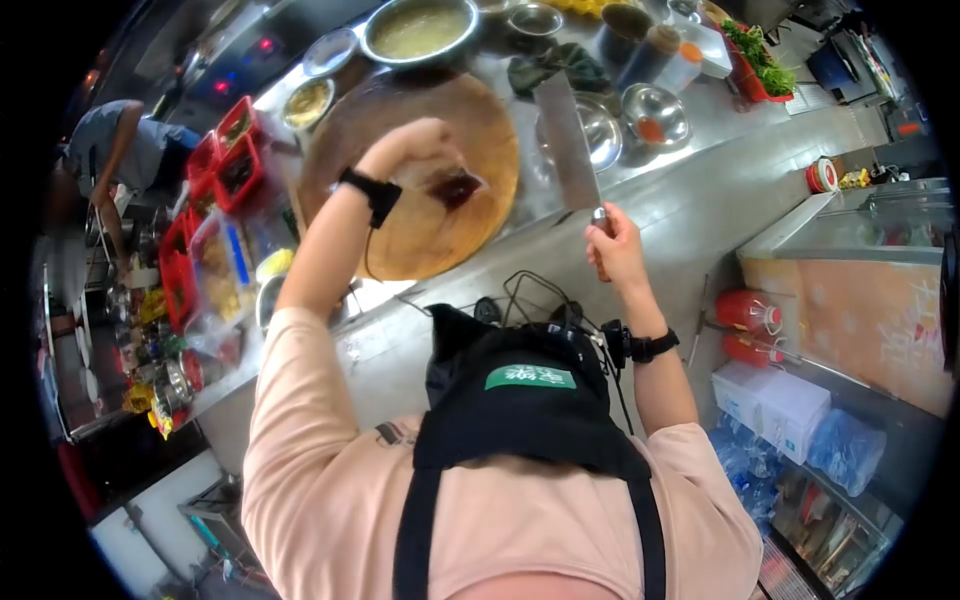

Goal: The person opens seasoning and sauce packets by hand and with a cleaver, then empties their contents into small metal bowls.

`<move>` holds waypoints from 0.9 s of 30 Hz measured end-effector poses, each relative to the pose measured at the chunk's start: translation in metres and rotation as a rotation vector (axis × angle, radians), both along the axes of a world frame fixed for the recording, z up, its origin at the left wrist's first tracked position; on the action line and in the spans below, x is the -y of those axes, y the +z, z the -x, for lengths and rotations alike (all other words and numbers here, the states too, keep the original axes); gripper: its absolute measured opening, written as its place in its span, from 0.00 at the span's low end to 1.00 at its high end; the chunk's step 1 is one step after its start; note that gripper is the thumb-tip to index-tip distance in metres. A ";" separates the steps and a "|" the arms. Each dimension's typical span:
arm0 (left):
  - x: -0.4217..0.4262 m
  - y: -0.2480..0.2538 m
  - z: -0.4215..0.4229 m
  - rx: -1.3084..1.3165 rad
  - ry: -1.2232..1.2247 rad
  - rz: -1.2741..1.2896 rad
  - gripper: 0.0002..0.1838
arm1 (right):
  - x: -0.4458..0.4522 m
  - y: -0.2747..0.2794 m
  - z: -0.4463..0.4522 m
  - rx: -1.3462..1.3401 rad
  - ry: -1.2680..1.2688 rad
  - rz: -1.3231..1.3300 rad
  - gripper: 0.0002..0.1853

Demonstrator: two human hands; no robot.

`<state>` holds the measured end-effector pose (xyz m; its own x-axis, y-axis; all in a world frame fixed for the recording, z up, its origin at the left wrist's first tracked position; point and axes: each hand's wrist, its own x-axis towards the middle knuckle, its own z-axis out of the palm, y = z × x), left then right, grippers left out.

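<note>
Grey floor runs in a broad strip beside the near edge of my steel bench, and that is the roomiest side for my right arm. On the bench, the round chopping block takes up much of the depth, its near rim right at the near edge. Red trays crowd in to the left of the block, leaving a tighter gap there. A metal basin of pale liquid sits just beyond the block, toward the far edge. I carry the cleaver with its broad blade reaching across the near edge, in front of the metalware. A metal bowl with orange-red powder stands right of the blade, by the near edge. My right hand is wrapped round the handle, outside that edge. My left hand is over the block, fingers bent; I cannot tell whether they meet or pinch anything. Smallest, the dark red piece lies on the block, just beside my left hand, with wood showing between it and the right rim.
</note>
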<state>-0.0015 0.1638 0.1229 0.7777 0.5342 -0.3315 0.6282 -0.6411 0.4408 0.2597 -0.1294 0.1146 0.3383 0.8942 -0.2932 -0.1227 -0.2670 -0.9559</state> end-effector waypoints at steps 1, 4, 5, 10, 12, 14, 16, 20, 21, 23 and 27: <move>0.009 0.009 0.000 -0.008 0.004 0.002 0.19 | 0.001 -0.001 -0.001 -0.008 0.004 0.002 0.21; 0.047 0.029 -0.008 0.187 0.085 0.271 0.17 | -0.004 -0.003 -0.012 -0.051 0.042 -0.007 0.20; 0.060 0.038 -0.013 0.186 0.135 0.366 0.16 | -0.004 -0.005 -0.014 -0.072 0.031 -0.015 0.19; 0.092 0.031 -0.043 0.277 0.169 0.552 0.12 | -0.005 -0.004 -0.017 -0.164 -0.032 -0.086 0.16; 0.101 0.009 -0.049 0.331 0.196 0.542 0.11 | -0.004 -0.001 -0.015 -0.154 -0.062 -0.132 0.19; 0.115 -0.009 -0.056 0.300 0.228 0.587 0.10 | -0.002 0.000 -0.013 -0.242 -0.031 -0.017 0.19; 0.126 -0.036 -0.059 0.325 0.340 0.535 0.10 | -0.008 -0.026 0.002 -0.160 -0.101 -0.232 0.18; 0.130 -0.089 -0.052 0.303 0.476 0.226 0.11 | -0.014 -0.072 0.042 -0.240 -0.112 -0.280 0.18; 0.127 -0.094 -0.049 0.304 0.469 0.227 0.11 | -0.019 -0.088 0.055 -0.232 -0.136 -0.307 0.18; 0.126 -0.103 -0.041 0.276 0.597 0.160 0.13 | -0.027 -0.112 0.081 -0.246 -0.188 -0.369 0.19; 0.131 -0.108 -0.036 0.344 0.646 0.163 0.14 | -0.036 -0.149 0.114 -0.061 -0.187 -0.367 0.22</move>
